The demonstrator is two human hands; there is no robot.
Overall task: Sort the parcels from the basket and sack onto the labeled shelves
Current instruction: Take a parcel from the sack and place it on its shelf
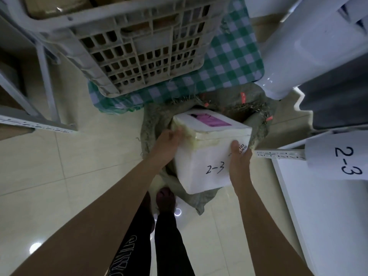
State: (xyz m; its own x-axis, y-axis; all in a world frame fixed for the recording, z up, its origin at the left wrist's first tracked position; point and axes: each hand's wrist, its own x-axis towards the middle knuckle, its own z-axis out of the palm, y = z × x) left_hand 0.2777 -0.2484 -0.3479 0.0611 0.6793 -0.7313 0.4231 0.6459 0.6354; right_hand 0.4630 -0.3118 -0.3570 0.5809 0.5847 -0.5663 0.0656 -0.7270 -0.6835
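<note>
Gripping foam box — fingers hidden behind.

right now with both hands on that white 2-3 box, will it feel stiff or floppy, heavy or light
The white box looks like foam, so probably stiff and light for its size. Its lid seam looks yellowed and rough, so hard squeezing may crumble it. The left hand and right hand clamp opposite sides.
</note>
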